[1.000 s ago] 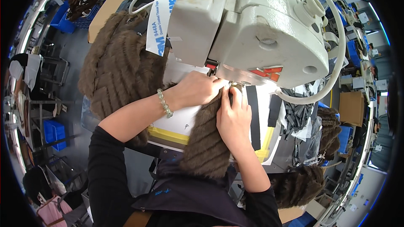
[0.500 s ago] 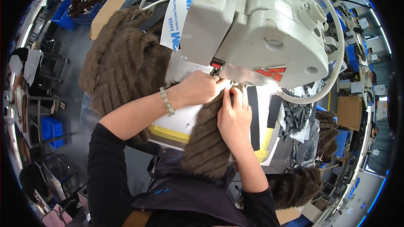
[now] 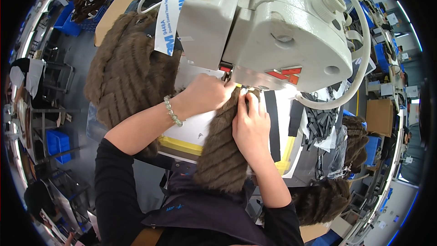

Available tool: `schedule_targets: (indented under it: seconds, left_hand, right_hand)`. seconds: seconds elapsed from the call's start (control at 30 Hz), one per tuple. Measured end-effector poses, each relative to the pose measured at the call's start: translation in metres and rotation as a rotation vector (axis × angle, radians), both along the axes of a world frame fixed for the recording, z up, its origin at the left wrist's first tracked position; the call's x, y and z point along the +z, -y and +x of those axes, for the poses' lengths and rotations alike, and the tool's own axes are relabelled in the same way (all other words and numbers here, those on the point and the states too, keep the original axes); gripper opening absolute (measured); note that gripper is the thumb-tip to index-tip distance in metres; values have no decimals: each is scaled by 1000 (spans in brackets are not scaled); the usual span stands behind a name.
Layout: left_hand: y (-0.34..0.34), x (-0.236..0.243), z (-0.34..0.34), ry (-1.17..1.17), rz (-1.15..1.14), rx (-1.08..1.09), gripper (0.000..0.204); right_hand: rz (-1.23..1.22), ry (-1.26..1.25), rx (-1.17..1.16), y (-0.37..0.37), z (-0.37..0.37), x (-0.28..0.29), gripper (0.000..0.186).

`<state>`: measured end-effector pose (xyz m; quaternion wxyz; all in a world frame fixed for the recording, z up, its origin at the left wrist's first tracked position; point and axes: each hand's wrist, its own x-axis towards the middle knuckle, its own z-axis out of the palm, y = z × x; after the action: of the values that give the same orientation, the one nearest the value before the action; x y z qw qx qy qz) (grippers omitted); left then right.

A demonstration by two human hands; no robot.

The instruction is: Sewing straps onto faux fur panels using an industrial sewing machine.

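A brown fur strip (image 3: 223, 155) hangs from the sewing machine (image 3: 273, 32) toward my lap, over a white work surface (image 3: 190, 125). My left hand (image 3: 205, 94) is closed, its fingertips pinched at the strip's upper end, right under the machine head. On the strip's right edge, my right hand (image 3: 251, 130) grips the fur with its fingers pointing at the needle area. Its thumb is hidden. The needle itself is hard to make out behind the machine head and my fingers. Left of the machine lies a larger ribbed brown fur piece (image 3: 132, 68).
A white cable (image 3: 362, 73) loops beside the machine's right side. Black strips (image 3: 320, 120) lie heaped on the right, near scissors (image 3: 320, 166). More brown fur (image 3: 321, 202) rests at the lower right. Yellow tape (image 3: 180, 146) edges the work surface. A blue bin (image 3: 58, 146) stands at left.
The view has shifted slightly, so the machine appears farther left. Both hands stay at the strip's upper end; the left one sits a little farther left in the picture.
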<state>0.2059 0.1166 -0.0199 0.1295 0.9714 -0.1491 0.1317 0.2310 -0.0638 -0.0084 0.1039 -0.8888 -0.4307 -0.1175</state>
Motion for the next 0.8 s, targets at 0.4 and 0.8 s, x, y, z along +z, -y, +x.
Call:
schedule_targets:
  seconds: [0.4,0.8]
  left_hand:
    - [4,5,-1,-24,124,141,17]
    - [-7,-1,6,-51,49,98,11]
  right_hand:
    - [-38,-68,-14,0,1,4,51]
    - [23,-95,0,-5,13,2,48]
